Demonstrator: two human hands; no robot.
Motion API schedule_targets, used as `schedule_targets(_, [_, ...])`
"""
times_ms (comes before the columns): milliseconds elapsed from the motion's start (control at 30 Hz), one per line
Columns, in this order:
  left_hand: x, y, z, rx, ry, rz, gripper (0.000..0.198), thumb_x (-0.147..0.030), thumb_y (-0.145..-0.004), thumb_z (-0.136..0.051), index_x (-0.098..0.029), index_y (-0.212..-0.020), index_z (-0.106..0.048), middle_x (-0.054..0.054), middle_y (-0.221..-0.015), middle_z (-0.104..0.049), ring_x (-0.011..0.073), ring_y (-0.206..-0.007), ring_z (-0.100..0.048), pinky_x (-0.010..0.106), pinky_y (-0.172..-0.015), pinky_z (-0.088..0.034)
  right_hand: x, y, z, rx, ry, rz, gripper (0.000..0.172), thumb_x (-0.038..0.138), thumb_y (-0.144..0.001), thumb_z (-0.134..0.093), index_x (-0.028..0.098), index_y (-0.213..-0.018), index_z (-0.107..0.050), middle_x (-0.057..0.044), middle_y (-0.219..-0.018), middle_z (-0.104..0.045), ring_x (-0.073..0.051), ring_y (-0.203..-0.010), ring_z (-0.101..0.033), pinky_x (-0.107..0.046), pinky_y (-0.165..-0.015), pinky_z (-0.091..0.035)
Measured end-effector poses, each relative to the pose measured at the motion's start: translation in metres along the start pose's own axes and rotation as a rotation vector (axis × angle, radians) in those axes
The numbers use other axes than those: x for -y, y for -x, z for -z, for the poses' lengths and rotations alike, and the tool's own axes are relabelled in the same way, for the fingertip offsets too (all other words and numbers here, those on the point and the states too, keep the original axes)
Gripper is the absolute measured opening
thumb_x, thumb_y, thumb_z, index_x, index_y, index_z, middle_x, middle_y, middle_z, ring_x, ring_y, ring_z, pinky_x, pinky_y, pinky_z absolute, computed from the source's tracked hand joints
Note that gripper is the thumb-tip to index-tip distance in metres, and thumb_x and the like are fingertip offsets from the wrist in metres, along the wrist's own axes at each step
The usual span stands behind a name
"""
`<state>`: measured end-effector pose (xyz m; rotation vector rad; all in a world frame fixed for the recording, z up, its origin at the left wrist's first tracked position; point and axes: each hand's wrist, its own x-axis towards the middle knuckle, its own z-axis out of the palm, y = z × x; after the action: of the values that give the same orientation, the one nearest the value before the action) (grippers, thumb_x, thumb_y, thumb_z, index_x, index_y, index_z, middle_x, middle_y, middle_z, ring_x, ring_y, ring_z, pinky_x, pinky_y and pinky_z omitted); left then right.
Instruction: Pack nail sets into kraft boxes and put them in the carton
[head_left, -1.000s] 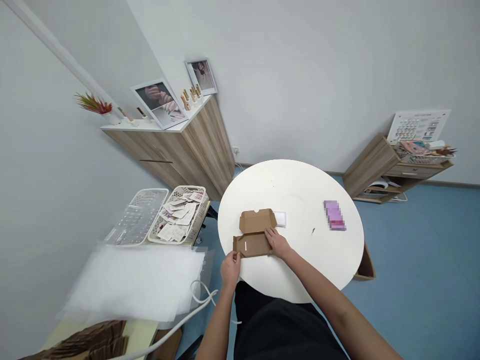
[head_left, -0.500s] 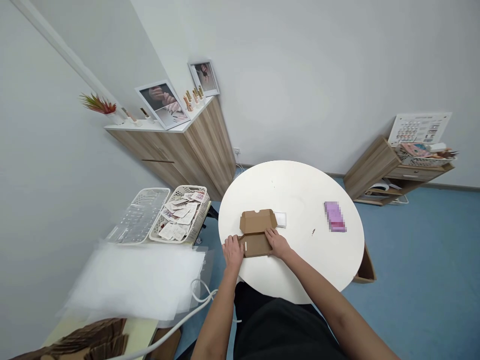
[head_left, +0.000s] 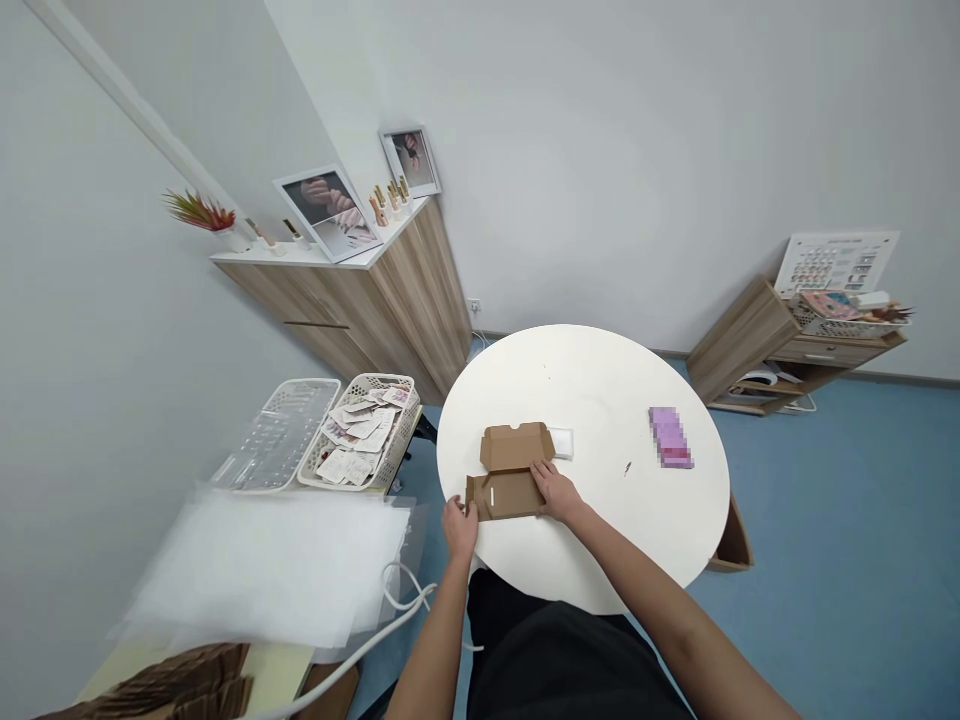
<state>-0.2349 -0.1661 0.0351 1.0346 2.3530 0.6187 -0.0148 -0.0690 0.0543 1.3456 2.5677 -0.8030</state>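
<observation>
A brown cardboard box (head_left: pixel 517 447) lies with its lid spread back on the round white table (head_left: pixel 600 385). At its lower left corner, my left hand (head_left: pixel 459 525) has thumb and fingers closed on the side flap, which extends outward. My right hand (head_left: pixel 556 490) grips the box's right side wall, fingers over the edge. A small white slot shows in the box base near the left flap. Partly behind the lid's right side lies a flat white, clear-looking case (head_left: pixel 562 443).
To the right on the table is a pixelated purple item (head_left: pixel 670 437), with a small dark red mark (head_left: pixel 628 467) nearer. On the left side table stand a white basket of printed packets (head_left: pixel 364 430), another with clear plastic cases (head_left: pixel 285 430), and translucent sheets (head_left: pixel 277 560).
My left hand has slid a little down and left, and the box's left flap now reaches outward. The right hand keeps its place on the box.
</observation>
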Motion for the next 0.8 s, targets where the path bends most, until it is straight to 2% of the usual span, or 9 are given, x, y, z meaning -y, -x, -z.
schedule_targets(67, [0.003,0.001,0.001,0.107,0.058,0.039,0.029,-0.031,-0.089,-0.043,-0.016,-0.101,-0.064,0.012,-0.099,-0.069,0.0272,-0.097,-0.064,0.036,-0.081,-0.048,-0.001,0.0,-0.001,0.009,-0.002,-0.001,0.109,0.026,-0.06,-0.085,0.016,-0.151,-0.027,-0.015,-0.157,-0.028,-0.031,-0.144,-0.023,-0.04,-0.11,-0.039])
schedule_targets(133, [-0.002,0.002,0.003,0.158,0.09,0.016,0.031,-0.038,-0.091,-0.041,-0.018,-0.092,-0.066,0.009,-0.094,-0.071,0.0251,-0.091,-0.066,0.032,-0.076,-0.049,-0.001,-0.001,-0.001,0.011,-0.012,0.002,0.11,0.026,-0.059,-0.085,0.015,-0.152,-0.026,-0.016,-0.157,-0.027,-0.031,-0.144,-0.023,-0.04,-0.111,-0.037])
schedule_targets(233, [-0.02,0.007,0.005,0.227,0.141,-0.028,0.04,-0.052,-0.09,-0.043,-0.019,-0.091,-0.067,0.009,-0.097,-0.073,0.0246,-0.095,-0.066,0.03,-0.077,-0.048,-0.001,-0.001,-0.001,0.002,-0.017,0.001,0.109,0.026,-0.059,-0.085,0.012,-0.151,-0.028,-0.017,-0.157,-0.028,-0.031,-0.144,-0.023,-0.039,-0.112,-0.036])
schedule_targets(300, [-0.032,0.009,0.004,0.255,0.093,-0.06,0.042,-0.055,-0.089,-0.046,-0.019,-0.093,-0.066,0.009,-0.099,-0.073,0.0246,-0.097,-0.066,0.03,-0.078,-0.046,0.0,-0.001,-0.002,-0.006,-0.01,-0.001,0.109,0.026,-0.059,-0.085,0.013,-0.151,-0.028,-0.016,-0.156,-0.029,-0.031,-0.144,-0.024,-0.04,-0.111,-0.037])
schedule_targets(433, [-0.046,0.007,-0.002,0.243,-0.18,-0.124,0.024,-0.041,-0.09,-0.051,-0.019,-0.092,-0.061,0.008,-0.096,-0.072,0.0224,-0.093,-0.065,0.028,-0.073,-0.042,0.002,0.0,-0.001,-0.02,0.002,0.008,0.11,0.027,-0.058,-0.087,0.016,-0.15,-0.029,-0.016,-0.156,-0.031,-0.031,-0.143,-0.026,-0.041,-0.111,-0.037])
schedule_targets(533, [-0.05,-0.001,-0.007,0.228,-0.33,-0.125,0.019,-0.037,-0.091,-0.053,-0.019,-0.088,-0.057,0.008,-0.094,-0.07,0.0215,-0.091,-0.065,0.027,-0.067,-0.038,0.002,-0.001,-0.002,-0.023,0.004,0.015,0.109,0.026,-0.057,-0.087,0.015,-0.15,-0.031,-0.017,-0.155,-0.031,-0.031,-0.143,-0.026,-0.041,-0.111,-0.037])
schedule_targets(800, [-0.048,-0.015,-0.013,0.21,-0.426,-0.138,0.009,-0.026,-0.089,-0.053,-0.021,-0.083,-0.055,0.005,-0.087,-0.068,0.0214,-0.085,-0.064,0.027,-0.064,-0.034,-0.003,-0.003,-0.008,-0.045,-0.009,0.032,0.109,0.026,-0.057,-0.087,0.015,-0.149,-0.031,-0.017,-0.154,-0.032,-0.032,-0.142,-0.027,-0.041,-0.111,-0.038])
